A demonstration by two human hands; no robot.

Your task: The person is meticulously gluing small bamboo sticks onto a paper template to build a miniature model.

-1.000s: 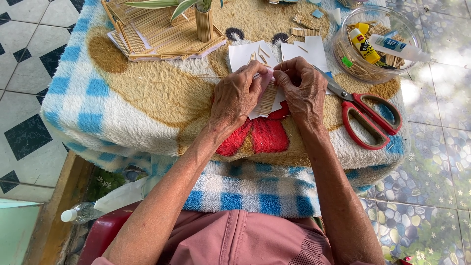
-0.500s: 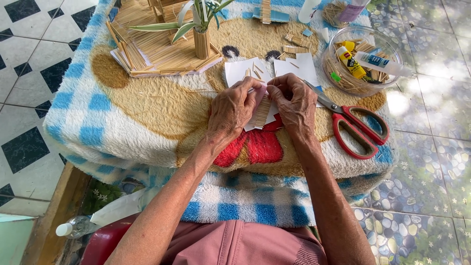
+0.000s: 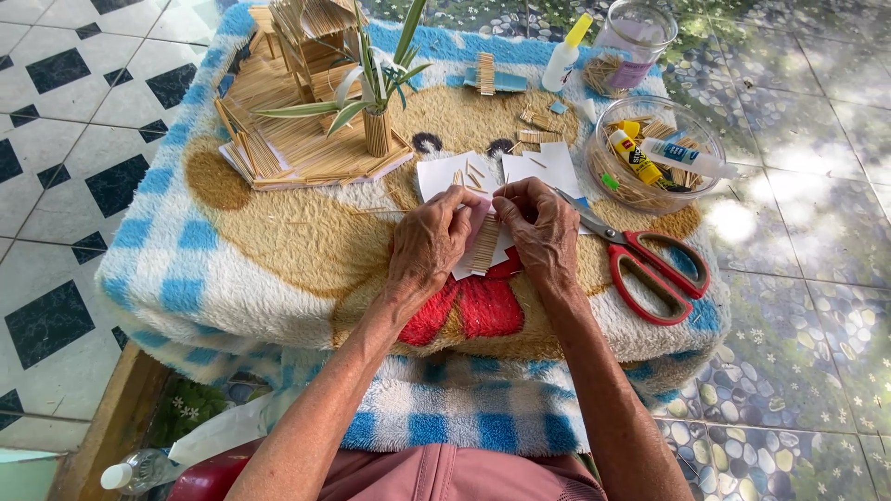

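We hold a small panel of sticks on white paper at the middle of the blanket-covered worktop. Left hand and right hand pinch it closed-fingered from both sides, apparently keeping the sticks aligned. Scissors lie just right.

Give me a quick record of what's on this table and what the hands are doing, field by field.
surface: fluffy blue and tan blanket
left hand: pinches the small panel of thin sticks
right hand: pinches the same panel from the other side
under the hands: white paper sheets
right of hands: red scissors
far right: clear bowl with glue tubes
far left: stick model house
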